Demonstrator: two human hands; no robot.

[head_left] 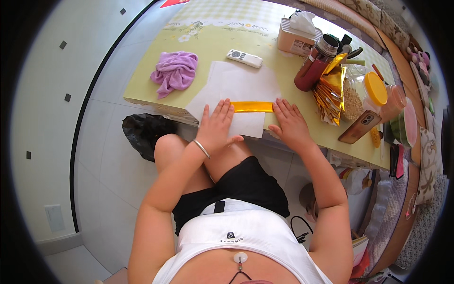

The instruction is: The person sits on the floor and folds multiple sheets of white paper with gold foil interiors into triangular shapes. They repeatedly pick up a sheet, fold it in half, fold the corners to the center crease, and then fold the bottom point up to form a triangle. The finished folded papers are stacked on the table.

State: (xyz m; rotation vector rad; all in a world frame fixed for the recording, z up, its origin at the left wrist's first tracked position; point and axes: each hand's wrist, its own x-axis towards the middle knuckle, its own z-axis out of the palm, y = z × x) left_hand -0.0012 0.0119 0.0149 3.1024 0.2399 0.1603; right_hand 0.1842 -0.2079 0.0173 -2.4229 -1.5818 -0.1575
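A narrow strip of shiny gold foil paper [253, 107] lies flat across white paper sheets [241, 81] at the table's near edge. My left hand [217, 124] rests on the strip's left end, fingers stretched out and lying flat. On its right end lie the fingertips of my right hand [290, 122], also extended, with the thumb apart. Part of the white paper hangs past the table edge toward my lap. To the right, a bundle of folded gold foil pieces [330, 94] leans beside a dark red thermos [316, 64].
A purple cloth [175, 72] and a white remote control [244, 58] lie beyond the paper. Farther right stand a tissue box [297, 38], a yellow-lidded jar [366, 92] and a propped phone [359, 127]. A black plastic bag [144, 135] sits below the table's left side.
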